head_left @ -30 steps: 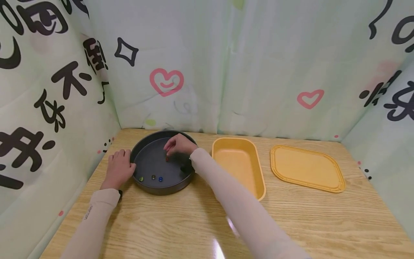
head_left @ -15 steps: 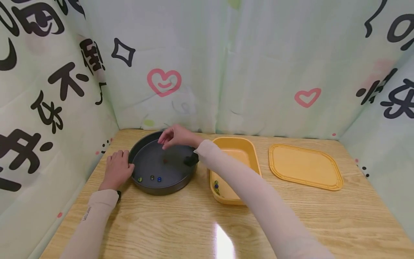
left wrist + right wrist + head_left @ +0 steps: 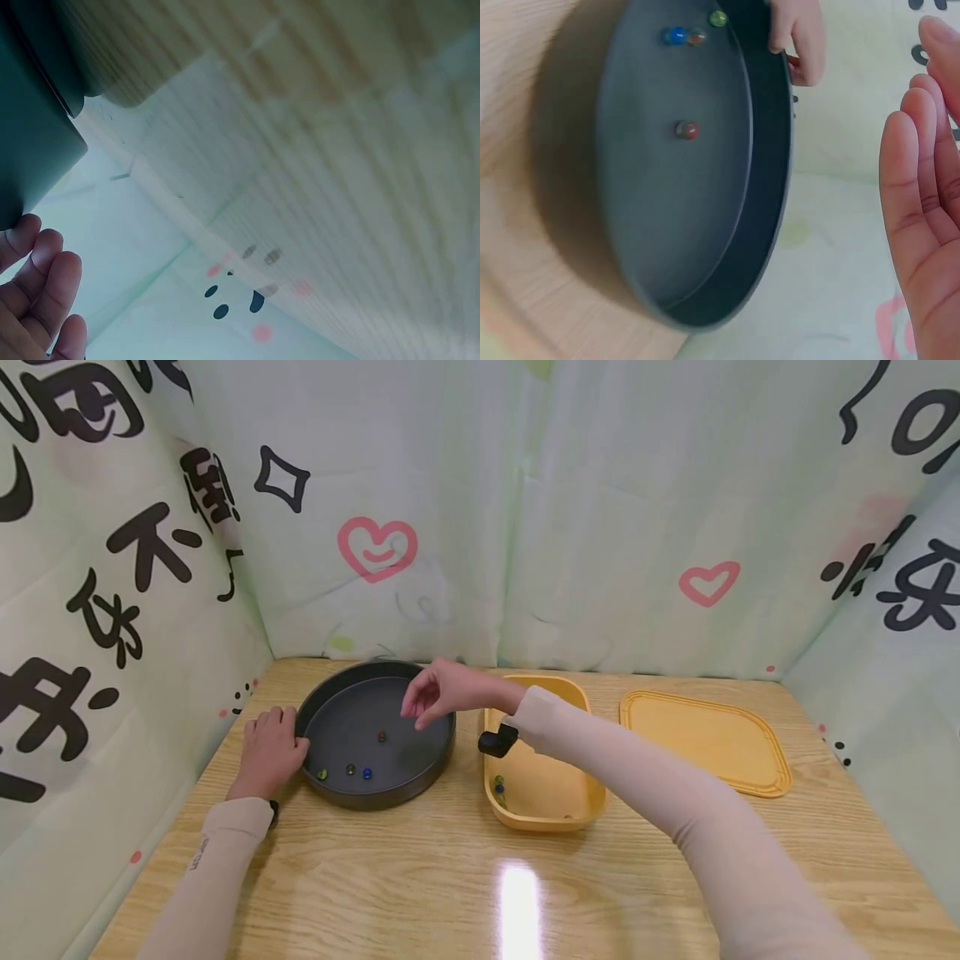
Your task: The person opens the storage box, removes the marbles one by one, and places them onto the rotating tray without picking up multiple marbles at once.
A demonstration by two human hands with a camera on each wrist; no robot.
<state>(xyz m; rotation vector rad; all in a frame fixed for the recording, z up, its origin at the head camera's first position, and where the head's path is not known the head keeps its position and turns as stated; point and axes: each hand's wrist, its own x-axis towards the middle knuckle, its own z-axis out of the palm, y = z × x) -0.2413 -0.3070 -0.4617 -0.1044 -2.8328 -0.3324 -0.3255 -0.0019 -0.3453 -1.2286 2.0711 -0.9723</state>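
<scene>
A round dark grey pan [image 3: 352,710] stands on the table at the left. Several marbles lie on its floor: a reddish marble [image 3: 382,737] near the middle, and a blue marble [image 3: 367,773], a brownish marble [image 3: 350,769] and a green marble [image 3: 322,774] toward the front. My left hand [image 3: 272,750] grips the pan's left rim, thumb on the inner side. My right hand [image 3: 452,691] hovers above the pan's right rim, fingers loosely bent, with no marble visible in it. In the right wrist view, the fingers [image 3: 900,169] extend beside the pan.
A yellow box [image 3: 543,823] stands right of the pan, with several marbles [image 3: 499,787] at its left side; my right forearm passes over it. Farther right lies a flat yellow lid [image 3: 697,735]. Patterned curtain walls [image 3: 600,527] border the table at back and sides.
My right hand has risen from the reddish marble and moved right, out toward the pan's right rim. The reddish marble stays in the pan. My left hand keeps its place on the rim.
</scene>
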